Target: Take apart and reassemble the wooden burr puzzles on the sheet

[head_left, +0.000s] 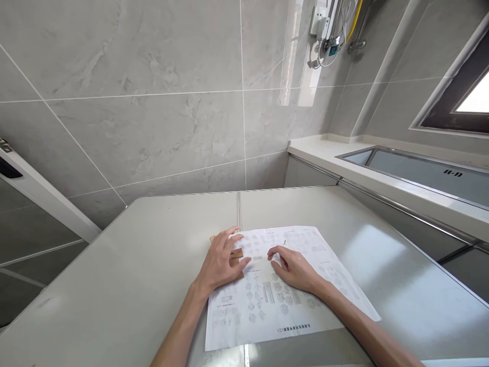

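A large white sheet of paper with printed small diagrams and text lies on the table; the print appears upside down from here. My left hand is at the sheet's left edge, fingers spread and curved over brown flat pieces that look like wood. The hand partly hides them, and their full shape cannot be made out. My right hand rests on the middle of the sheet, index finger bent and thumb a little apart from it, with nothing visible between them. Just beyond its knuckles is a tiny mark or piece.
The pale table has a seam down its middle and stands by a grey tiled wall. On the right runs a white counter with a sink. Sockets and pipes hang above; a white-framed panel stands left.
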Motion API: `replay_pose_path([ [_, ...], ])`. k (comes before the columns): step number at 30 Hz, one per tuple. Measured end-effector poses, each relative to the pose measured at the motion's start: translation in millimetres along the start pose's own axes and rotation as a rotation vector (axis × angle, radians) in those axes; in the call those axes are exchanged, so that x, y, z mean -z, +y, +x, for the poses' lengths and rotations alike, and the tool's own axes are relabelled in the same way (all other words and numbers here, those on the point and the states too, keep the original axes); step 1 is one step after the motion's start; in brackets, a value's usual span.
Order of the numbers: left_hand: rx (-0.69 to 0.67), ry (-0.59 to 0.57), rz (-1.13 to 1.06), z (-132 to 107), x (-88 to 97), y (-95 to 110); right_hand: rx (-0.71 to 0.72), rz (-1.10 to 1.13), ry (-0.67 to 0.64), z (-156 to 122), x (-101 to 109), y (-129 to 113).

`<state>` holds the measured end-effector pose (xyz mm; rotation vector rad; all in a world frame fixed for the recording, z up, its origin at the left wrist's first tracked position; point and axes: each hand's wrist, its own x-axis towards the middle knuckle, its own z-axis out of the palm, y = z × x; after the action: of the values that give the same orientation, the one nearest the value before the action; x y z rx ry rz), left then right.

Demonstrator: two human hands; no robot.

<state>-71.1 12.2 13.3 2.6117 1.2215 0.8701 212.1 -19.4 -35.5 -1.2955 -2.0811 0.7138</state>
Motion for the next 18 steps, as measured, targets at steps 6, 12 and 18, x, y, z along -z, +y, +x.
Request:
replay_pose_path([
  [6,0.238,0.388,0.095,4,-2.6,-26,-0.003,-0.002,0.002,0,1,-3],
  [12,0.496,0.49,-0.047,-1,-9.9,-62,-0.007,-0.016,0.008,0,0,-3],
  [18,0.709,0.521,-0.158,-6,-12.3,-92,0.007,-0.035,0.024,1,-2,0],
])
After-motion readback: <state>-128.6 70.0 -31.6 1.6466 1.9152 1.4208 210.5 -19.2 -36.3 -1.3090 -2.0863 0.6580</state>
